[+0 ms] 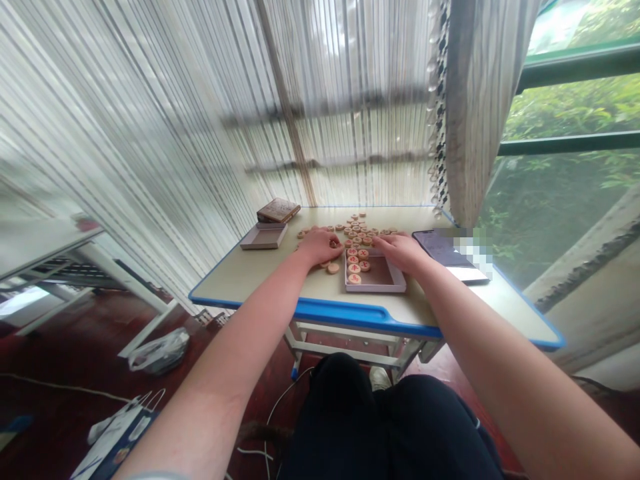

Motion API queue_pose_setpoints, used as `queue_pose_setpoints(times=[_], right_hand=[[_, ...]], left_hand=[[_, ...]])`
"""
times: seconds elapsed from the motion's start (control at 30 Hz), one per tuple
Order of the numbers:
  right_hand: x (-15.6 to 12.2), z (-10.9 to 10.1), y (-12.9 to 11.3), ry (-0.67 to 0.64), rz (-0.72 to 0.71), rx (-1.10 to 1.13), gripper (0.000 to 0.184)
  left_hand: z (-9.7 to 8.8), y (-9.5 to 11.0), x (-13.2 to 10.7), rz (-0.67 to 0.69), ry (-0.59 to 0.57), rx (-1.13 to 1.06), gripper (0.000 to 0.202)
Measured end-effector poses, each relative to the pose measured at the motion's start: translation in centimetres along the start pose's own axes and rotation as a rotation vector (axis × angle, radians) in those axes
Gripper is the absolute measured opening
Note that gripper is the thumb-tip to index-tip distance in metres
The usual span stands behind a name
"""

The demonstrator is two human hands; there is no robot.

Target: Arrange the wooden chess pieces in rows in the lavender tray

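My left hand [319,247] is closed in a pinch at the left end of a shallow box, with a round wooden xiangqi piece [334,245] at its fingertips. My right hand [401,251] reaches over the box's far right corner, fingers stretched out and their tips by the loose pieces. Inside the open box [376,289], several pieces with red characters [354,268] lie in two columns along the left side. Beyond both hands spreads a scatter of loose xiangqi pieces [356,231]. One piece [333,269] lies just left of the box, below my left hand.
An empty shallow tray [260,244] and a brown patterned box [279,210] sit at the table's back left. A dark phone-like device [440,248] lies to the right. The table [240,283] has a blue raised edge. Striped curtains [350,133] hang behind it.
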State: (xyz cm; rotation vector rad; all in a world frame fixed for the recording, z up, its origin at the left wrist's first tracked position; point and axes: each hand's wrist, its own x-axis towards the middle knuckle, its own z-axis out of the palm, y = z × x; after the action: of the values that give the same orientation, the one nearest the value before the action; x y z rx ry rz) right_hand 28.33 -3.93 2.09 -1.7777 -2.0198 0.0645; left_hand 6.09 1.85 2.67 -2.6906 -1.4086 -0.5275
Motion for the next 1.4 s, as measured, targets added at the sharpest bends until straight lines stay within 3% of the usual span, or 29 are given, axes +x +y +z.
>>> queue_pose_setpoints(times=[0.33, 0.53, 0.7, 1.0, 1.2, 1.4], right_hand=[[0.7, 0.0, -0.2, -0.059, -0.098, -0.013, 0.052], [0.4, -0.7, -0.6, 0.052, -0.158, 0.083, 0.046], [0.4, -0.3, -0.5, 0.151, -0.158, 0.181, 0.025], [-0.9, -1.0, -0.5, 0.18, -0.152, 0.282, 0.017], [-2.1, -2.2, -1.1, 0.079, -0.131, 0.216, 0.019], [-2.7, -2.0, -1.1, -0.097, -0.297, 0.089, 0.022]], left_hand=[[0.1, 0.1, 0.1, 0.004, 0.002, 0.012, 0.033], [0.1, 0.1, 0.1, -0.015, 0.052, -0.02, 0.039], [0.1, 0.0, 0.1, -0.025, 0.083, -0.062, 0.04], [0.3, 0.0, 0.0, -0.019, 0.063, -0.04, 0.034], [0.5, -0.3, 0.1, 0.0, 0.076, -0.038, 0.035], [0.4, -0.1, 0.1, -0.008, 0.058, -0.014, 0.032]])
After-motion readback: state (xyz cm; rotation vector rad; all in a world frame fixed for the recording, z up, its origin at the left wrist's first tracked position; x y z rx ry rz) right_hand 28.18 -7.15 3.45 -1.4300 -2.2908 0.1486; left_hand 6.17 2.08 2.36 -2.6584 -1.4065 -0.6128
